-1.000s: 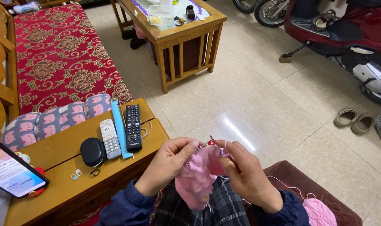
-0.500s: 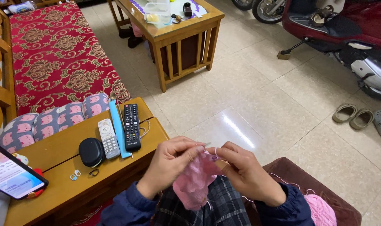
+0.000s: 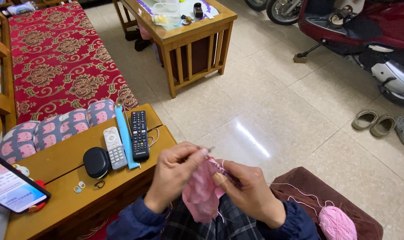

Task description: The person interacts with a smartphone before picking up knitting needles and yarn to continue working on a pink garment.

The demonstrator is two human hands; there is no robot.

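Both hands grip pink knitting (image 3: pixel 202 191): left hand (image 3: pixel 175 173) and right hand (image 3: pixel 251 191) closed around needles (image 3: pixel 226 172). Steady, even tension on the yarn (image 3: pixel 299 195) from the ball (image 3: pixel 336 222) likely serves best.

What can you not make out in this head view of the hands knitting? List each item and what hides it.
- Needle tips: mostly covered by the left hand and right hand.
- Pink knitting: its stitches are too small to tell.
- Pink yarn ball: cut off by the bottom edge.
- Phone: cut off by the left edge.
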